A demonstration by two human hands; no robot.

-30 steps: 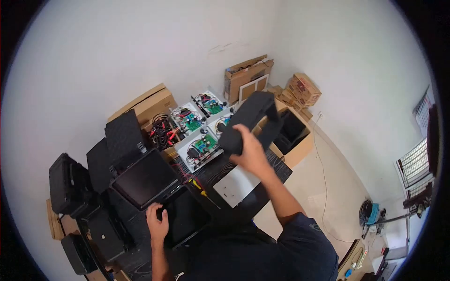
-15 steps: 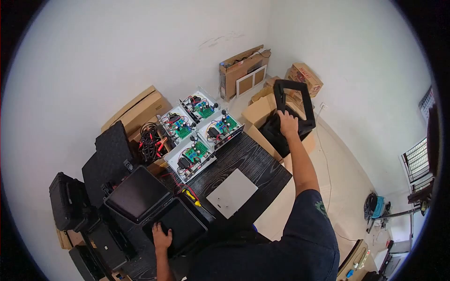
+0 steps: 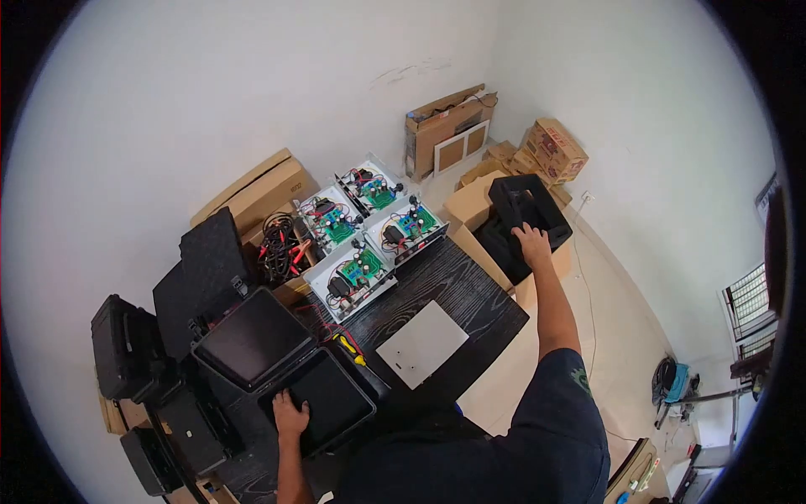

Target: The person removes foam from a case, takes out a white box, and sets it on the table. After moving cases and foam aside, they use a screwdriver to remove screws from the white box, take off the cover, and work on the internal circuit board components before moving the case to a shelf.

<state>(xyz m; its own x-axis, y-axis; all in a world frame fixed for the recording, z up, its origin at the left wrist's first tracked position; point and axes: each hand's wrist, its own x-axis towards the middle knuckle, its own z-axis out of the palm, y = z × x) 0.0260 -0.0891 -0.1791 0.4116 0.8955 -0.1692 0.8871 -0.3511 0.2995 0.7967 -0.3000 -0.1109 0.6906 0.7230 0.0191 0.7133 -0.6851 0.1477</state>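
My right hand point(image 3: 536, 244) grips the near edge of a black rectangular foam frame point(image 3: 556, 231), which is hollow in the middle. The frame sits tilted at the mouth of an open cardboard box point(image 3: 467, 206), where more black foam point(image 3: 497, 244) lies. My left hand point(image 3: 290, 414), its fingers spread, rests at the left side of the open black hard case point(image 3: 344, 399). The case's lid point(image 3: 253, 340) is folded back behind it. A flat light-grey panel point(image 3: 422, 345) lies on the dark table to the right of the case.
Several white open housings point(image 3: 353, 273) with green circuit boards stand on the black table point(image 3: 483, 290). A yellow-handled tool point(image 3: 349, 349) and a bundle of black cables with red clamps point(image 3: 280, 250) lie nearby. More black cases point(image 3: 126, 349) are at left; cartons point(image 3: 556, 151) stand by the wall.
My right hand has lowered the black foam frame toward the cardboard box and tipped it flatter. My left hand stays at the case. The view has shifted slightly.
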